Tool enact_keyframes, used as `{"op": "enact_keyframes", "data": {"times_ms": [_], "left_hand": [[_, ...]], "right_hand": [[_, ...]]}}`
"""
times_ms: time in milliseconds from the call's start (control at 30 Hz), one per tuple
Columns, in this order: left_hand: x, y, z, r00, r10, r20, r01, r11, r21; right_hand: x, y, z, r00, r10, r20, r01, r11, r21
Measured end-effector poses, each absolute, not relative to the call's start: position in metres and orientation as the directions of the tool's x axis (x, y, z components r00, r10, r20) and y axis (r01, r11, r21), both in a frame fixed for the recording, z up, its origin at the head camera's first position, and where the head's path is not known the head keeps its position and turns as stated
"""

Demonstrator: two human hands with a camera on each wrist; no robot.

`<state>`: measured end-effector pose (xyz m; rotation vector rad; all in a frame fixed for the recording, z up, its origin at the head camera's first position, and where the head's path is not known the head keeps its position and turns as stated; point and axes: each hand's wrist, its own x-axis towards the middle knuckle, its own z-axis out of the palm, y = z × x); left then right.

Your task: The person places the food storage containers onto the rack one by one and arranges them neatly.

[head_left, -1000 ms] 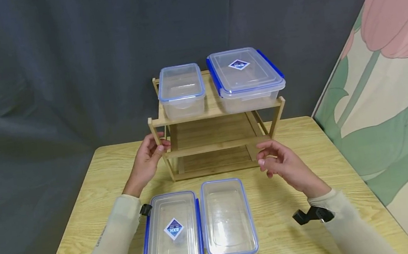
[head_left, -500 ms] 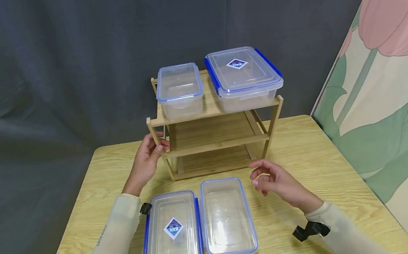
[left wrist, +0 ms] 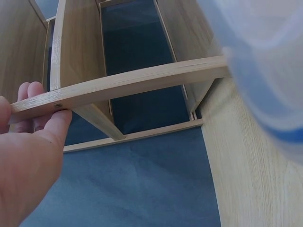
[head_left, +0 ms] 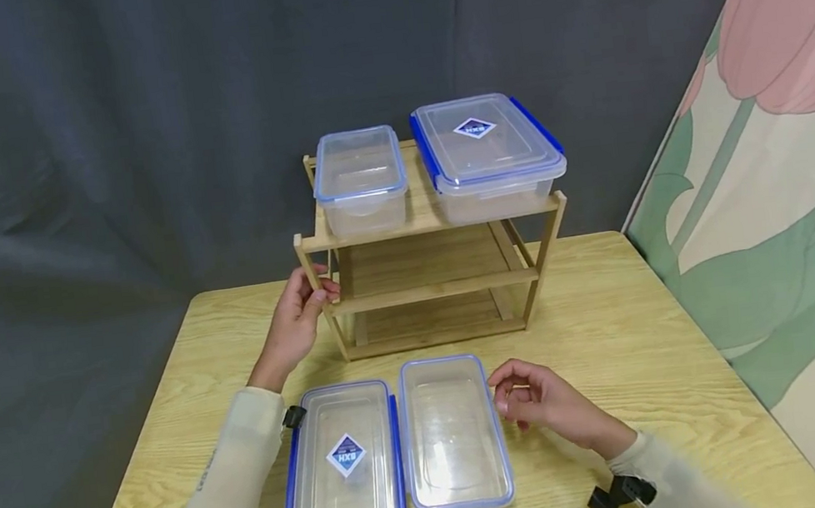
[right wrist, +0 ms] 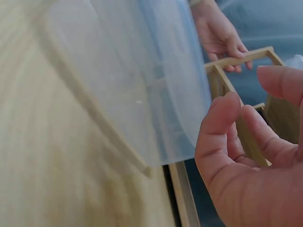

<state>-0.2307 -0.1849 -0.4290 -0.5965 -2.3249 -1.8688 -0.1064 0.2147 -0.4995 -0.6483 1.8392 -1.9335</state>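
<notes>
My left hand (head_left: 293, 326) grips the front left post of a three-tier wooden rack (head_left: 430, 293). In the left wrist view, thumb and fingers (left wrist: 59, 124) close around that post. Beside the right rim of a clear food container with a pale blue edge (head_left: 455, 441), my right hand (head_left: 545, 402) hovers with loosely bent fingers and nothing held in them. This container lies lengthwise in front of the rack. To its left, close alongside, is a lidded container (head_left: 344, 496) with dark blue side clips and a diamond label.
On the rack's top tier stand a smaller clear container (head_left: 361, 180) at left and a larger lidded one (head_left: 493, 144) with blue clips at right. The wooden table (head_left: 634, 320) ends at a dark curtain (head_left: 212, 125) behind and a flower-patterned cloth (head_left: 785, 186) at right.
My right hand has come down and toward me, from the rack's right front post to the right rim of the front container. The left hand stays on the rack post.
</notes>
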Motion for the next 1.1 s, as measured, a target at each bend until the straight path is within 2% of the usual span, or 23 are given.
{"op": "enact_keyframes", "data": {"times_ms": [267,600,867,1100], "left_hand": [[-0.231,-0.183,-0.430,-0.922,0.241,0.303,0.351,0.189,0.917],[-0.231,-0.184,-0.430,-0.923,0.237,0.302,0.356,0.231,0.906],[-0.232,-0.183,-0.431,-0.915,0.236,0.326,0.377,0.221,0.899],[-0.233,-0.183,-0.434,-0.921,0.223,0.320,0.368,0.220,0.904]], "right_hand": [[-0.094,0.208,-0.517,-0.819,-0.572,0.049,-0.029,-0.043,-0.999],[-0.074,0.210,-0.528,-0.813,-0.577,0.071,0.006,-0.130,-0.991],[-0.066,0.212,-0.535,-0.810,-0.585,0.038,0.048,-0.130,-0.990],[-0.057,0.212,-0.540,-0.780,-0.619,0.092,-0.019,-0.124,-0.992]]}}
